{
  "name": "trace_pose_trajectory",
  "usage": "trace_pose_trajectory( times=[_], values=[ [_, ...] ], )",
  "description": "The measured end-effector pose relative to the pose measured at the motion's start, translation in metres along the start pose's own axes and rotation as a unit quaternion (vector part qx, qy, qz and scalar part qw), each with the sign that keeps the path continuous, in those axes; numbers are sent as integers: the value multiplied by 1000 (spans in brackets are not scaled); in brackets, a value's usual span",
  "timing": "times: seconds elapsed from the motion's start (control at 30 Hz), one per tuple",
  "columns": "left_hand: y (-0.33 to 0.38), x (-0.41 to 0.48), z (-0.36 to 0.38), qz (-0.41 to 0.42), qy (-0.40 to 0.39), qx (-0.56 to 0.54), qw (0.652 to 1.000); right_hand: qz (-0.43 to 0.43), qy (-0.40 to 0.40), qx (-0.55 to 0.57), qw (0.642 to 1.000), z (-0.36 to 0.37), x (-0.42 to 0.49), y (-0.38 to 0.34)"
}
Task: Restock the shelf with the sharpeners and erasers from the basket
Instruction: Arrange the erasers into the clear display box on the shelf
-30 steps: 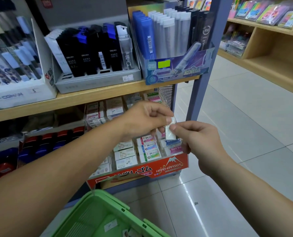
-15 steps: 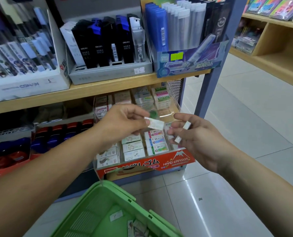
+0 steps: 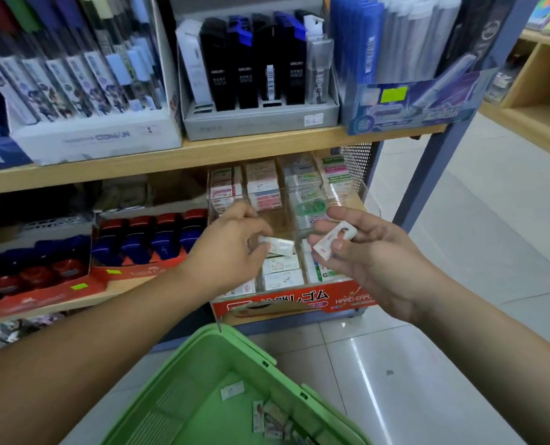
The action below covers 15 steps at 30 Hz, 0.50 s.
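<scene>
My left hand [image 3: 232, 248] pinches a small white eraser [image 3: 280, 246] over the rows of the orange eraser display box [image 3: 299, 305] on the lower shelf. My right hand [image 3: 366, 255], palm up to the right of it, holds a white eraser with a red end [image 3: 333, 237] between thumb and fingers. A green basket [image 3: 267, 358] sits on the floor below, with several small erasers [image 3: 269, 419] lying in its bottom. The display box holds rows of boxed erasers [image 3: 280, 271].
A clear tiered rack of erasers [image 3: 302, 184] stands behind the orange box. Red and blue sharpeners [image 3: 145, 236] fill a tray to the left. The upper wooden shelf [image 3: 203, 152] carries pen and lead boxes. A grey-blue upright post [image 3: 434, 155] borders the shelf; tiled floor lies to the right.
My hands have separated: the left one carried its eraser down toward the display box rows, the right one turned palm up with the other eraser. The view moved closer to the shelf.
</scene>
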State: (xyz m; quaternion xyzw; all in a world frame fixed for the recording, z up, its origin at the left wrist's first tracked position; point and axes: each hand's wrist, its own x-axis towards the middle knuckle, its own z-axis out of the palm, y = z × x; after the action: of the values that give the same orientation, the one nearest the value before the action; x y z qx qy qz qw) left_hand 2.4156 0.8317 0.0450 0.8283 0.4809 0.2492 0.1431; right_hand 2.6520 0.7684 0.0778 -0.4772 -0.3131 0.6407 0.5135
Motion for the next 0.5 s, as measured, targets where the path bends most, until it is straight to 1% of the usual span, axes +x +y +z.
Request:
trace_pose_trajectory(
  times=[0.07,0.13,0.2,0.27,0.43,0.5],
  values=[
    [-2,3,-1,2,0,18,1000,-1,-3,-3,1000,1,0,1],
    [-5,1,-2,20,-7,15,1000,-6,-6,-14,1000,0,0,2],
    [-7,-2,-2,39,-35,21,998,-11,-3,-29,1000,-1,0,2],
    [-10,-3,-2,35,-52,20,998,-16,6,-48,999,-3,2,4],
    [-14,-2,-1,26,-30,26,999,-29,56,-122,991,-4,4,6],
    [-15,-1,-1,22,-21,20,999,-32,67,-121,990,-3,5,6]
  ],
)
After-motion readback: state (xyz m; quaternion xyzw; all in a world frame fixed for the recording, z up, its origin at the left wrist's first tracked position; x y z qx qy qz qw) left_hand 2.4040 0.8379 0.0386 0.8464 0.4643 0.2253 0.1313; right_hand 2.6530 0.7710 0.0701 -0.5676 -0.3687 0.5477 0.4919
